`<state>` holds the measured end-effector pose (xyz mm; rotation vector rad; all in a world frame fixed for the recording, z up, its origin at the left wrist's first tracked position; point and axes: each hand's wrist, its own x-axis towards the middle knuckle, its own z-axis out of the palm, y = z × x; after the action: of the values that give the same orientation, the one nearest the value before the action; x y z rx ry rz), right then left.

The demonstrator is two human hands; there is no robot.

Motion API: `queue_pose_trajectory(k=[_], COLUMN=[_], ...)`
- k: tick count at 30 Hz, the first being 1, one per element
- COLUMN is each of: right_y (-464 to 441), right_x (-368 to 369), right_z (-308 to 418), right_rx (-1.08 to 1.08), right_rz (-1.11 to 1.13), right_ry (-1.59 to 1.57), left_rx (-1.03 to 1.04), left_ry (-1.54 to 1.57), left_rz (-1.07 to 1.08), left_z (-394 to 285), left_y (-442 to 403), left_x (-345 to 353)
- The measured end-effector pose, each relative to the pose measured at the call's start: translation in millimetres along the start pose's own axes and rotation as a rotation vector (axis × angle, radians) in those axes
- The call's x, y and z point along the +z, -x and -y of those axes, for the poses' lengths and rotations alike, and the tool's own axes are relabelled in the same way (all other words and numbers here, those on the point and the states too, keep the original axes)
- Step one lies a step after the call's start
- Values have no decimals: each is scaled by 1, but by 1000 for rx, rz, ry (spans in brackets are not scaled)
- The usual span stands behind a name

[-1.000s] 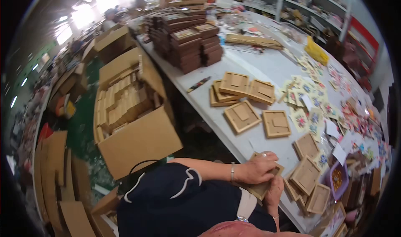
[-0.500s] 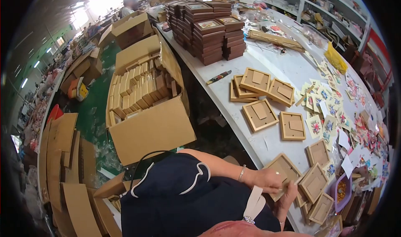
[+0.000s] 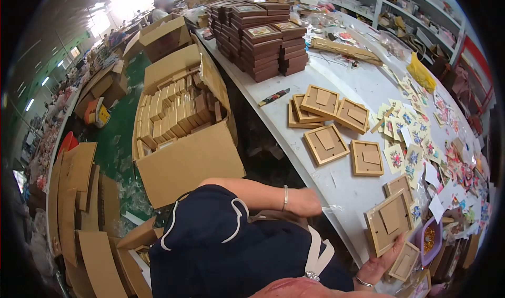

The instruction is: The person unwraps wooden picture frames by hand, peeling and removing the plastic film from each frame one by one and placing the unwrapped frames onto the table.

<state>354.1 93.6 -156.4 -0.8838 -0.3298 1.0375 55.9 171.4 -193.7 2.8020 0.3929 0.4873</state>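
Note:
My right hand [image 3: 383, 261] grips a wooden picture frame [image 3: 371, 228] by its lower edge, tilted up with its brown back showing. My left hand [image 3: 305, 202] is a fist beyond the table edge, apart from the frame. A glossy strip of clear plastic film [image 3: 332, 209] trails from it over the edge. Beside the held frame lie another frame [image 3: 404, 262] and a partly covered one [image 3: 398, 184]. Farther up the table are more light wooden frames, such as one frame [image 3: 367, 158] lying back side up.
Stacked dark brown frames [image 3: 263, 51] stand at the table's far end near a utility knife [image 3: 274, 97]. Floral cards [image 3: 394, 157] spread along the right, by a purple basket [image 3: 432, 245]. An open carton [image 3: 189, 164] of frames stands left of the table.
My left hand has pulled away leftward from the frame, past the table edge, with clear film at its fingers. My right hand now holds a frame raised and tilted.

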Motion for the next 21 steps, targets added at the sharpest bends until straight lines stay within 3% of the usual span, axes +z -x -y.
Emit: queue_pose_trajectory(k=[2, 4, 5, 7, 9, 17, 21], right_y=[5, -1, 3, 16, 47, 53, 47], right_x=[3, -17, -16, 1, 58, 64, 59], right_z=[5, -4, -13, -33, -37, -34, -44], right_rx=[43, -98, -96, -117, -112, -112, -136], right_rz=[82, 289, 286, 233, 281, 332, 240], right_ry=[-22, 298, 301, 622, 483, 370, 405], left_rx=[-251, -415, -416, -199, -255, -188, -221], left_ry=[-79, 166, 171, 147, 116, 142, 206], left_rz=[75, -230, -229, -575, -589, -563, -596], left_z=[11, -4, -18, -36, -44, -30, -35], left_y=[0, -18, -29, -48, -58, -61, -56], left_x=[-11, -35, -44, -58, -43, -16, -32])
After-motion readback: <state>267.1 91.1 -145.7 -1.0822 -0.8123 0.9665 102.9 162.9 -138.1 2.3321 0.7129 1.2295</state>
